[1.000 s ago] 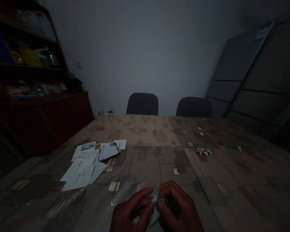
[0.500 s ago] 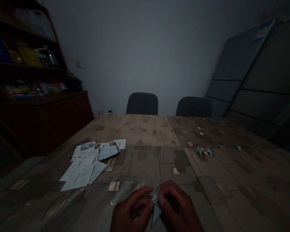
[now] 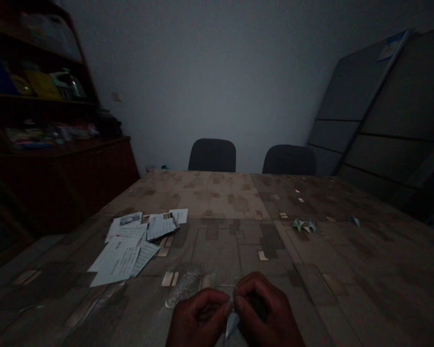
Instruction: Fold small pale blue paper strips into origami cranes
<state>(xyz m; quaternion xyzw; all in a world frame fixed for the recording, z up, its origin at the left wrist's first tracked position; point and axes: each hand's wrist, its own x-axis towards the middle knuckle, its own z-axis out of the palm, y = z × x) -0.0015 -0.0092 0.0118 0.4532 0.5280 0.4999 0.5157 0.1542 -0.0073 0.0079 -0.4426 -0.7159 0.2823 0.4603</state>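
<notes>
At the near edge of the table, my left hand (image 3: 202,315) and my right hand (image 3: 264,306) meet fingertip to fingertip. Between them is a small folded piece of paper (image 3: 232,324), pale and narrow, with a pointed end showing below the fingers. Thumb and forefinger of each hand pinch its upper part, which is mostly hidden. Both hands are closed on the paper, just above the patterned tablecloth (image 3: 220,250).
Printed paper sheets (image 3: 119,255) lie in a loose pile on the left. Small folded paper pieces (image 3: 304,225) sit on the right, with another folded piece (image 3: 355,221) farther right. Two dark chairs (image 3: 212,155) stand behind the table, and a shelf cabinet (image 3: 58,159) at left.
My fingertips have drawn closer together over the top of the folded paper, covering more of it. My left forefinger has come down onto it. The things on the table have stayed put.
</notes>
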